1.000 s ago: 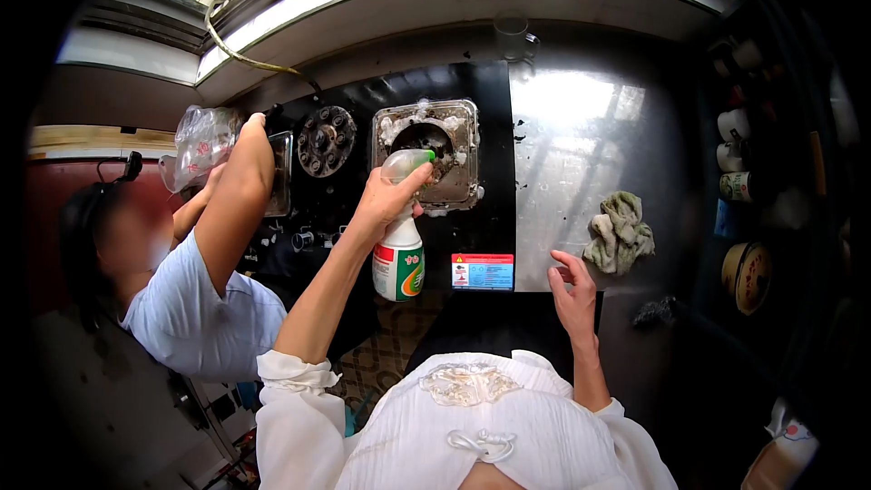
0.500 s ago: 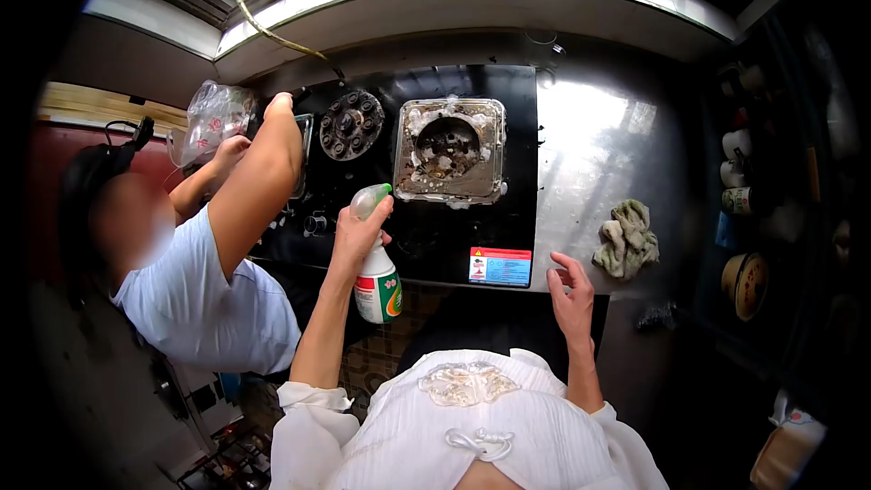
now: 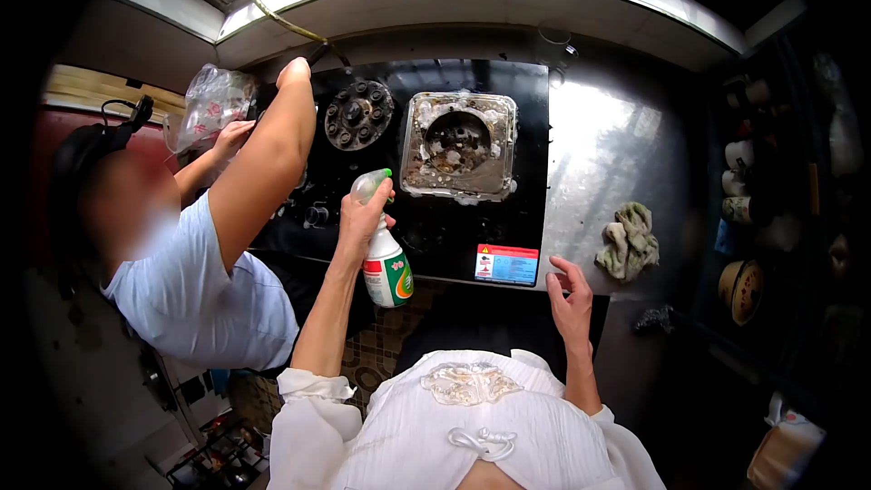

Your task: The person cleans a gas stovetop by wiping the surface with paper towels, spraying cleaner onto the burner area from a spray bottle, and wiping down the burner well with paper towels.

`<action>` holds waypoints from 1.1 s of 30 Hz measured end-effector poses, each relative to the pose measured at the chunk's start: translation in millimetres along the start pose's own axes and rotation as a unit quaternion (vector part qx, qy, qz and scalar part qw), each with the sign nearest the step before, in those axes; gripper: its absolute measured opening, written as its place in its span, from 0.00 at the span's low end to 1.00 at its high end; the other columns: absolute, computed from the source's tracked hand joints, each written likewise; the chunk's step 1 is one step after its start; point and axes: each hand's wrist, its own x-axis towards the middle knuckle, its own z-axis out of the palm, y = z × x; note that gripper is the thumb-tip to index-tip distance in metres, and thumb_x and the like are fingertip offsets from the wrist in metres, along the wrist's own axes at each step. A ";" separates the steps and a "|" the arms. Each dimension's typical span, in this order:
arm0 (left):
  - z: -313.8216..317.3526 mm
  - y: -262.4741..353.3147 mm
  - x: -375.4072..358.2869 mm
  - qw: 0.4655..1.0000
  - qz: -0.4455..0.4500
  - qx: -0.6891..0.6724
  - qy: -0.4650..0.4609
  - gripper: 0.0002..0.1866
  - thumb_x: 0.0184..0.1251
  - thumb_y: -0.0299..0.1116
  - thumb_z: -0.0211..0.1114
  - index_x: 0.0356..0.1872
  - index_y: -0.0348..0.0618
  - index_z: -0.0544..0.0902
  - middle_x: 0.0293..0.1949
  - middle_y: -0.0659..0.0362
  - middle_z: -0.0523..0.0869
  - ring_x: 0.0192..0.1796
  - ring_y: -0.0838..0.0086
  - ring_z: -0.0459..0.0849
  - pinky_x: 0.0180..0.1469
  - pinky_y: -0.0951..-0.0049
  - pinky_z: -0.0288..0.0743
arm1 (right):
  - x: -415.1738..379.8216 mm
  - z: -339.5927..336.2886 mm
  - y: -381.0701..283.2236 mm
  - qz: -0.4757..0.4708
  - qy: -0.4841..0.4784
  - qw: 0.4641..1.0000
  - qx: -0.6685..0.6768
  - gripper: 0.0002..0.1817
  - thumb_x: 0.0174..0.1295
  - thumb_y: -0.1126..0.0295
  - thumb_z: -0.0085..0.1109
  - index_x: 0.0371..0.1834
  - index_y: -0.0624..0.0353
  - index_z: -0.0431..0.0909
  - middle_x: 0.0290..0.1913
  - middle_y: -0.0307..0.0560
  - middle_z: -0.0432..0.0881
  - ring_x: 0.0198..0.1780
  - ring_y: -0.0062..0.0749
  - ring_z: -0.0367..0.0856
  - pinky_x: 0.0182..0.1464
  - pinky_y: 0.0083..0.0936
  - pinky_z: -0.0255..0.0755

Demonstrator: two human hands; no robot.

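My left hand (image 3: 365,210) is wrapped round the neck of a white spray bottle (image 3: 388,270) with a green nozzle and a green-and-red label. I hold it upright at the front of the black stovetop (image 3: 435,249). Behind the nozzle lies a square burner recess (image 3: 501,174), stained brown and spotted with white foam. My right hand (image 3: 571,298) hovers by the front edge of the steel counter, fingers apart and holding nothing. Nearest to it are a coloured label (image 3: 506,265) on the stovetop and a crumpled, dirty cloth (image 3: 628,241).
At my left, a co-worker in a light shirt (image 3: 213,286) reaches one arm (image 3: 268,150) over the stove. A round black burner (image 3: 359,115) and a plastic bag (image 3: 218,107) are near that arm. Shelves with cups (image 3: 738,154) stand right of the steel counter (image 3: 590,163).
The co-worker's outstretched hand has moved farther back and to the right. My view has shifted slightly; my left hand keeps its hold on the spray bottle, and my right hand has barely moved.
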 end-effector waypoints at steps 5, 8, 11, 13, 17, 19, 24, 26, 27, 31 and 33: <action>7.8 18.0 30.5 0.998 0.016 0.029 -0.048 0.18 0.65 0.48 0.69 0.37 0.41 0.84 0.28 0.62 0.83 0.16 0.82 0.76 0.19 0.81 0.70 | 5.0 4.6 -4.8 -0.009 -0.001 1.000 0.004 0.15 0.65 0.74 0.58 0.55 0.62 0.78 0.46 0.48 0.82 0.42 0.30 0.85 0.41 0.24 0.77; 8.9 21.9 39.2 0.997 0.014 0.051 -0.052 0.19 0.64 0.48 0.70 0.35 0.40 0.84 0.27 0.63 0.83 0.16 0.83 0.75 0.19 0.80 0.70 | 5.8 2.8 -8.6 0.005 -0.001 1.000 0.018 0.15 0.66 0.74 0.58 0.55 0.62 0.79 0.45 0.44 0.81 0.43 0.24 0.83 0.46 0.21 0.75; 6.3 31.2 36.4 0.999 0.021 0.015 -0.029 0.18 0.64 0.47 0.70 0.39 0.40 0.84 0.28 0.63 0.83 0.17 0.83 0.76 0.19 0.80 0.70 | 2.3 -0.5 -5.9 0.030 0.006 0.999 0.023 0.15 0.66 0.74 0.58 0.55 0.62 0.79 0.46 0.44 0.81 0.43 0.25 0.83 0.46 0.21 0.75; 5.8 37.4 36.0 0.998 0.054 0.010 -0.009 0.18 0.64 0.46 0.70 0.42 0.40 0.85 0.31 0.63 0.84 0.18 0.83 0.77 0.21 0.81 0.71 | 0.6 -1.5 0.6 0.021 0.011 0.999 0.023 0.15 0.66 0.74 0.58 0.55 0.62 0.79 0.46 0.44 0.81 0.43 0.25 0.83 0.46 0.21 0.75; 8.8 51.7 41.2 0.998 0.060 0.018 0.003 0.18 0.65 0.46 0.70 0.43 0.41 0.85 0.32 0.63 0.84 0.18 0.83 0.77 0.21 0.81 0.72 | -1.2 -3.3 2.4 0.016 0.013 1.000 0.022 0.15 0.66 0.74 0.58 0.55 0.62 0.79 0.47 0.45 0.81 0.43 0.25 0.83 0.46 0.21 0.75; 10.4 53.1 47.8 0.998 0.046 0.043 0.004 0.18 0.64 0.47 0.70 0.40 0.40 0.85 0.30 0.63 0.83 0.17 0.82 0.76 0.20 0.80 0.71 | -0.7 -4.3 0.0 0.025 0.012 0.999 0.018 0.15 0.66 0.74 0.58 0.55 0.62 0.79 0.47 0.45 0.81 0.43 0.25 0.83 0.47 0.21 0.75; 8.1 41.6 55.6 0.996 0.021 0.082 -0.017 0.19 0.63 0.48 0.70 0.35 0.39 0.84 0.27 0.63 0.82 0.16 0.82 0.75 0.18 0.79 0.69 | -0.8 -5.5 5.7 0.006 0.026 1.000 0.016 0.14 0.65 0.74 0.59 0.54 0.63 0.78 0.47 0.49 0.82 0.42 0.32 0.85 0.44 0.24 0.77; 8.9 40.6 47.0 0.993 0.002 0.113 -0.028 0.19 0.63 0.48 0.70 0.36 0.38 0.84 0.26 0.63 0.82 0.16 0.82 0.75 0.18 0.79 0.69 | -1.9 -7.5 7.6 0.009 0.030 0.999 0.016 0.14 0.65 0.74 0.59 0.54 0.63 0.78 0.47 0.49 0.82 0.42 0.32 0.85 0.44 0.24 0.77; 10.6 40.1 39.7 0.992 0.005 0.117 -0.037 0.19 0.64 0.47 0.69 0.37 0.38 0.85 0.26 0.63 0.82 0.16 0.82 0.75 0.19 0.79 0.69 | -2.8 -8.5 9.5 0.014 0.031 0.999 0.015 0.15 0.65 0.74 0.59 0.54 0.63 0.78 0.47 0.49 0.82 0.42 0.32 0.85 0.44 0.24 0.77; 25.4 44.8 17.3 0.987 0.026 0.132 -0.088 0.20 0.64 0.46 0.69 0.41 0.36 0.86 0.28 0.63 0.84 0.18 0.83 0.77 0.21 0.79 0.72 | -1.8 -12.7 12.4 0.031 0.025 0.999 0.007 0.15 0.65 0.74 0.59 0.54 0.63 0.78 0.48 0.50 0.82 0.42 0.32 0.85 0.44 0.24 0.77; 38.3 48.1 19.6 0.983 0.022 0.150 -0.103 0.20 0.64 0.46 0.69 0.41 0.34 0.85 0.26 0.63 0.83 0.18 0.83 0.77 0.22 0.79 0.73 | -0.1 -12.1 13.2 0.029 0.027 0.999 0.010 0.14 0.65 0.74 0.59 0.54 0.63 0.78 0.48 0.50 0.82 0.42 0.32 0.85 0.44 0.24 0.77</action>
